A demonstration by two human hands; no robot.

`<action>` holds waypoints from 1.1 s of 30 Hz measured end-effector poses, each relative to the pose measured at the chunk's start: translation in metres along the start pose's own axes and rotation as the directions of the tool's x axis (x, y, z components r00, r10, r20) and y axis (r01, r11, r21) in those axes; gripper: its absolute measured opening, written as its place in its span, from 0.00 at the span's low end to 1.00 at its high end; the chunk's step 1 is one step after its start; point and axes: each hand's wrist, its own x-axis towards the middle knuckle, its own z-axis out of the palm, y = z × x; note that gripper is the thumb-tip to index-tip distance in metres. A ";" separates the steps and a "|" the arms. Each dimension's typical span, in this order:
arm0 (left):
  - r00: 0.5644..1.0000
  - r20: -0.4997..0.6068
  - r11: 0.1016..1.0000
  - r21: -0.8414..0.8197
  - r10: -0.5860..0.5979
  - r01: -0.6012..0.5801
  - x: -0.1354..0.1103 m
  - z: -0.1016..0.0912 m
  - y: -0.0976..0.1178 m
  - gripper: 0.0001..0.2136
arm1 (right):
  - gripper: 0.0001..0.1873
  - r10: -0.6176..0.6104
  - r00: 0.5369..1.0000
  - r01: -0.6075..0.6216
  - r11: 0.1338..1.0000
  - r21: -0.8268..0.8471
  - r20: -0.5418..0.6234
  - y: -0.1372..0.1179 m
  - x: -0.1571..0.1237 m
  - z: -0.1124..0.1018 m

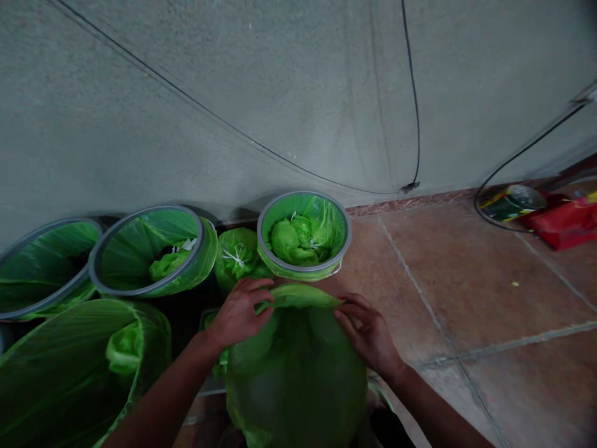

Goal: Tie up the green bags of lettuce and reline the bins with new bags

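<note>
A full, bulging green plastic bag (298, 379) stands right below me. My left hand (240, 311) pinches the bag's gathered top edge on the left side. My right hand (368, 333) grips the same edge on the right, fingers curled over the plastic. The rolled top (301, 295) stretches between both hands. Just beyond them sits a small grey-rimmed bin (303, 233) lined with green plastic and holding tied green bags.
Two more grey-rimmed bins (149, 252) (44, 264) with green liners stand at left, and a large open green liner (69, 367) sits at bottom left. A tied green bag (237, 255) lies between bins. Black cables cross the grey wall. A red box (566, 224) lies on the tiled floor at right.
</note>
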 end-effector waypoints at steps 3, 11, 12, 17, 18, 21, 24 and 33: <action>0.994 -0.083 0.995 -0.085 -0.064 0.057 0.011 -0.004 0.008 0.11 | 0.15 0.129 0.987 -0.114 0.982 0.152 -0.097 -0.010 0.015 -0.002; 0.940 0.036 0.940 0.034 -0.340 0.338 0.058 0.024 0.021 0.12 | 0.26 0.454 0.876 -0.480 0.782 0.398 0.164 0.001 0.057 0.021; 0.937 0.083 0.940 0.038 -0.340 0.338 0.057 0.026 0.020 0.12 | 0.26 0.477 0.850 -0.526 0.753 0.397 0.222 0.002 0.055 0.022; 0.943 0.204 0.965 0.068 -0.261 0.253 0.041 0.029 0.018 0.13 | 0.21 0.417 0.836 -0.519 0.812 0.266 0.356 -0.002 0.042 0.020; 0.944 0.207 0.964 0.120 -0.256 0.235 0.039 0.030 0.019 0.13 | 0.19 0.372 0.869 -0.444 0.877 0.185 0.326 -0.004 0.041 0.020; 0.942 0.207 0.940 0.275 -0.262 0.201 0.037 0.033 0.020 0.13 | 0.14 0.185 0.957 -0.153 0.976 -0.153 0.223 -0.007 0.039 0.024; 0.938 0.194 0.914 0.349 -0.287 0.207 0.036 0.037 0.021 0.11 | 0.14 0.095 0.978 -0.014 0.919 -0.393 0.187 -0.005 0.037 0.029; 0.936 0.104 0.889 0.363 -0.337 0.280 0.036 0.027 0.030 0.15 | 0.14 0.148 0.985 -0.084 0.855 -0.512 0.085 0.014 0.023 0.010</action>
